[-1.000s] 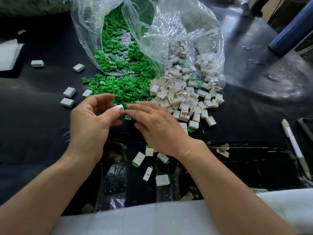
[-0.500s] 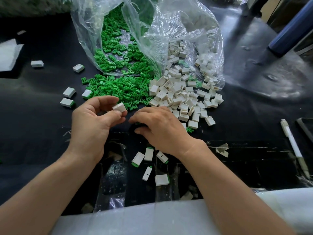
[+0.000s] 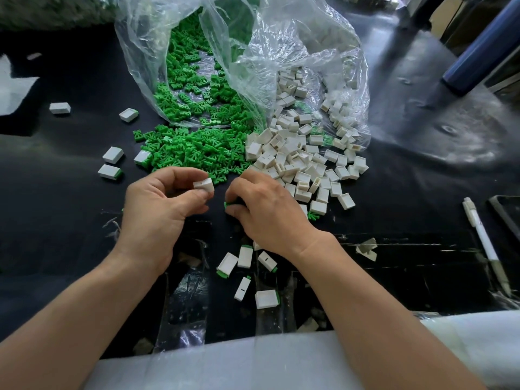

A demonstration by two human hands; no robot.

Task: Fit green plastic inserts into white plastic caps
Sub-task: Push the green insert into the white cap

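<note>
Left hand [image 3: 157, 209], left of frame centre: fingers curled, thumb and forefinger pinching white cap [image 3: 203, 184], slot mark on top face. Right hand [image 3: 267, 209], just right of it: fingers curled down over green insert [image 3: 226, 204], only sliver visible at fingertips. Green insert pile [image 3: 194, 153] and white cap pile [image 3: 304, 164] above hands, spilling from clear bags [image 3: 281, 52]. Finished caps [image 3: 244, 266] lie below right wrist.
</note>
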